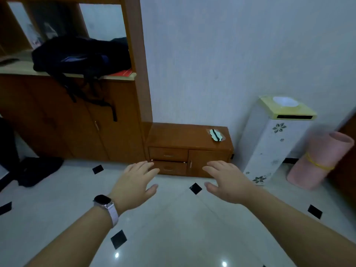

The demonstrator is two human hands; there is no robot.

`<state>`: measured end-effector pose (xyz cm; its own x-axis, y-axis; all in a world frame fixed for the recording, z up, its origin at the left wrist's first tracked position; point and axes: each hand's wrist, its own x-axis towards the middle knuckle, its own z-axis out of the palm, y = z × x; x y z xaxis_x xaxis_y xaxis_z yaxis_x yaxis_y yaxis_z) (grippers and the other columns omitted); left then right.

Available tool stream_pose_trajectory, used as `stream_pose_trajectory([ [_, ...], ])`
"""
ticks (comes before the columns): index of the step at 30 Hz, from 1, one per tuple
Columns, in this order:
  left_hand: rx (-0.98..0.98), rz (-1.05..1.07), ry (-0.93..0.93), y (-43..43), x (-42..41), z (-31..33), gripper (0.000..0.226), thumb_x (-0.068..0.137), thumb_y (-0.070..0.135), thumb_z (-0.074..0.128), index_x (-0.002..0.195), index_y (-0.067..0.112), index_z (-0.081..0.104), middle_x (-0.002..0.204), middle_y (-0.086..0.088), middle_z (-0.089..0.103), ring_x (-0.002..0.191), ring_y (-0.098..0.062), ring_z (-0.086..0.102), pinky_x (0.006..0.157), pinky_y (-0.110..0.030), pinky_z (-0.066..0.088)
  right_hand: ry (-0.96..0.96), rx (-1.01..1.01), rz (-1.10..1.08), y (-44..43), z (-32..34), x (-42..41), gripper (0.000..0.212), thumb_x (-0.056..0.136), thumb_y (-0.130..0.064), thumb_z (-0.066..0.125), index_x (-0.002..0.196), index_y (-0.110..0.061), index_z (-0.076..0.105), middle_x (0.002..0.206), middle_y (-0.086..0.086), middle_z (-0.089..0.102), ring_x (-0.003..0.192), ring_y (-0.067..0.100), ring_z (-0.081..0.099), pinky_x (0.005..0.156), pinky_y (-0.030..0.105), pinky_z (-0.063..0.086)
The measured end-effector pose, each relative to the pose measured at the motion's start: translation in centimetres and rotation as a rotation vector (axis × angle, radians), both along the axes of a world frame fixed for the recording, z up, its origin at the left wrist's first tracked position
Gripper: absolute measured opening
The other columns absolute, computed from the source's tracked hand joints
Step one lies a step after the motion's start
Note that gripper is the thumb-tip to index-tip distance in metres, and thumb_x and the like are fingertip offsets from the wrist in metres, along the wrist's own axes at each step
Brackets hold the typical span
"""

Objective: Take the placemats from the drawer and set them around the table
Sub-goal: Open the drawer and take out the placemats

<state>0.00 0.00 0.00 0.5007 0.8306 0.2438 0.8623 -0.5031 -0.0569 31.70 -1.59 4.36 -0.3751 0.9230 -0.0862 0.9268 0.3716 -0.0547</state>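
A low wooden cabinet [179,135] stands on the floor against the white wall. It has two stacked drawers on its left side; the upper drawer [168,154] is closed and the lower drawer [169,168] sits slightly ajar. No placemats show. My left hand [134,184], with a watch on the wrist, reaches out with fingers spread, its fingertips in front of the lower drawer's left end. My right hand [227,182] is stretched out too, fingers apart, in front of the small cabinet door [208,160]. Neither hand holds anything.
A small packaged item [216,134] lies on the cabinet top. A tall wooden cupboard [67,120] with a dark backpack [81,54] on its shelf stands at left. A white flowered bin [269,139] and a pink rolled mat [317,160] stand at right. Dark clothing [38,170] lies on the tiled floor.
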Motion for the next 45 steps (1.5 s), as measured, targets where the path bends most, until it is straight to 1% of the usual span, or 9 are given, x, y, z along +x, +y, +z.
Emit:
stream_pose_trajectory([
  [2, -0.057, 0.022, -0.003, 2.5, -1.5, 0.2, 0.050, 0.086, 0.050, 0.044, 0.121, 0.021, 0.065, 0.127, -0.007, 0.063, 0.120, -0.028, 0.058, 0.097, -0.046, 0.047, 0.021, 0.013, -0.013, 2.5, -0.1, -1.5, 0.057, 0.098, -0.054, 0.039, 0.150, -0.029, 0.034, 0.155, -0.007, 0.034, 0.143, 0.014, 0.028, 0.116, 0.034, 0.023],
  [7, -0.057, 0.016, -0.011, 8.0, -3.4, -0.1, 0.050, 0.086, 0.050, 0.044, 0.121, 0.021, 0.065, 0.126, -0.004, 0.064, 0.118, -0.027, 0.059, 0.095, -0.044, 0.047, 0.043, 0.045, -0.020, 7.8, -0.2, -4.5, 0.054, 0.099, -0.051, 0.039, 0.148, -0.029, 0.038, 0.153, -0.006, 0.038, 0.142, 0.014, 0.031, 0.115, 0.035, 0.025],
  [10, -0.037, 0.004, -0.037, 10.0, -4.1, -0.6, 0.046, 0.086, 0.049, 0.046, 0.116, 0.021, 0.067, 0.123, -0.003, 0.065, 0.116, -0.025, 0.060, 0.093, -0.042, 0.048, 0.042, 0.030, -0.017, 10.3, -0.7, -5.6, 0.054, 0.099, -0.051, 0.038, 0.148, -0.028, 0.038, 0.153, -0.006, 0.038, 0.142, 0.014, 0.030, 0.115, 0.034, 0.025],
  [13, -0.057, 0.006, -0.067, 12.2, -4.8, -1.6, 0.044, 0.085, 0.047, 0.046, 0.110, 0.020, 0.068, 0.120, -0.005, 0.066, 0.112, -0.026, 0.061, 0.089, -0.039, 0.048, 0.053, 0.009, -0.004, 13.0, -2.0, -6.3, 0.054, 0.099, -0.049, 0.039, 0.148, -0.028, 0.038, 0.153, -0.006, 0.038, 0.142, 0.015, 0.031, 0.115, 0.036, 0.026],
  [21, -0.142, 0.065, -0.036, 20.8, -5.4, -4.9, 0.046, 0.085, 0.048, 0.046, 0.115, 0.020, 0.067, 0.124, -0.006, 0.065, 0.113, -0.027, 0.061, 0.089, -0.040, 0.049, 0.092, -0.061, 0.050, 23.4, -6.5, -7.4, 0.055, 0.097, -0.050, 0.041, 0.147, -0.027, 0.040, 0.152, -0.005, 0.039, 0.140, 0.015, 0.033, 0.114, 0.036, 0.028],
  [29, -0.220, 0.059, 0.052, 31.7, -4.6, -6.4, 0.047, 0.084, 0.048, 0.048, 0.120, 0.022, 0.064, 0.125, -0.004, 0.064, 0.114, -0.026, 0.060, 0.096, -0.044, 0.047, 0.144, -0.109, 0.087, 35.9, -9.2, -7.6, 0.055, 0.097, -0.052, 0.040, 0.146, -0.027, 0.041, 0.150, -0.005, 0.041, 0.138, 0.016, 0.035, 0.111, 0.037, 0.031],
  [33, -0.232, 0.048, 0.044, 36.4, -4.4, -6.9, 0.047, 0.085, 0.047, 0.048, 0.121, 0.022, 0.064, 0.124, -0.003, 0.063, 0.115, -0.025, 0.059, 0.097, -0.043, 0.046, 0.135, -0.122, 0.117, 40.8, -10.4, -8.0, 0.054, 0.097, -0.051, 0.040, 0.145, -0.026, 0.043, 0.148, -0.004, 0.043, 0.136, 0.016, 0.037, 0.110, 0.036, 0.032],
  [41, -0.285, -0.010, 0.088, 44.0, -7.0, -10.5, 0.046, 0.081, 0.046, 0.046, 0.113, 0.021, 0.067, 0.115, -0.003, 0.067, 0.106, -0.025, 0.063, 0.091, -0.041, 0.049, 0.128, -0.187, 0.046, 46.0, -14.6, -11.0, 0.055, 0.096, -0.052, 0.039, 0.142, -0.024, 0.046, 0.146, -0.002, 0.046, 0.134, 0.019, 0.041, 0.105, 0.039, 0.039],
  [45, -0.301, -0.083, 0.117, 48.3, -8.6, -14.8, 0.042, 0.078, 0.041, 0.046, 0.106, 0.018, 0.067, 0.107, -0.004, 0.066, 0.100, -0.027, 0.062, 0.087, -0.040, 0.049, 0.156, -0.204, -0.077, 47.2, -18.4, -12.5, 0.067, 0.087, -0.059, 0.024, 0.138, -0.023, 0.050, 0.143, -0.002, 0.048, 0.131, 0.021, 0.043, 0.103, 0.040, 0.039],
])
